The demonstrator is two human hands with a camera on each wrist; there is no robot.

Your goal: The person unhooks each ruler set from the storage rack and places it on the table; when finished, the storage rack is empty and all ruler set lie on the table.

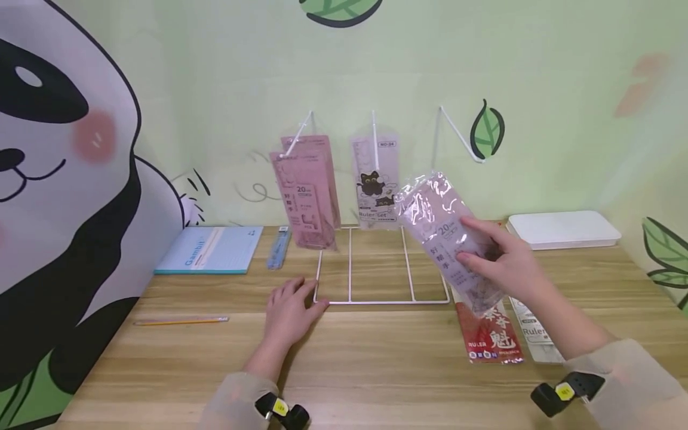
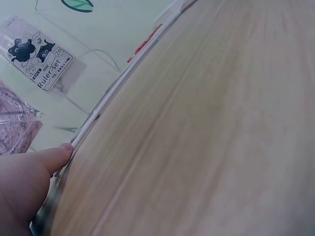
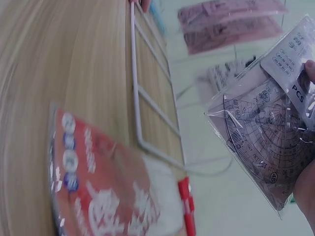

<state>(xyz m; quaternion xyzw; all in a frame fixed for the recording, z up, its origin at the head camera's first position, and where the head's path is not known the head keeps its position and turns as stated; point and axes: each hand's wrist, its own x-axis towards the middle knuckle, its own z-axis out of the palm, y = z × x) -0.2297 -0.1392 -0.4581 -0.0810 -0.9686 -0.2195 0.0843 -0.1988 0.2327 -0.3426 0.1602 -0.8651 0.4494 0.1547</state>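
My right hand [image 1: 502,260] pinches a clear packet of rulers [image 1: 443,239], marked 20, between thumb and fingers. The packet leans in the air in front of the right hook [image 1: 462,134] of a white wire display rack [image 1: 381,303]. In the right wrist view a protractor [image 3: 266,132] shows through the plastic. At the rack's front left corner, my left hand [image 1: 290,310] holds the base, its thumb against the front bar. Two pink ruler packets [image 1: 303,209] hang from the left hook, and a cat-print ruler set [image 1: 376,185] from the middle one.
Below the held packet lie a red ruler packet [image 1: 491,340] and a white ruler packet [image 1: 537,334]. A white box [image 1: 564,230] stands back right. On the left are a blue notebook [image 1: 209,251], a small blue case [image 1: 279,248] and a pencil [image 1: 183,321].
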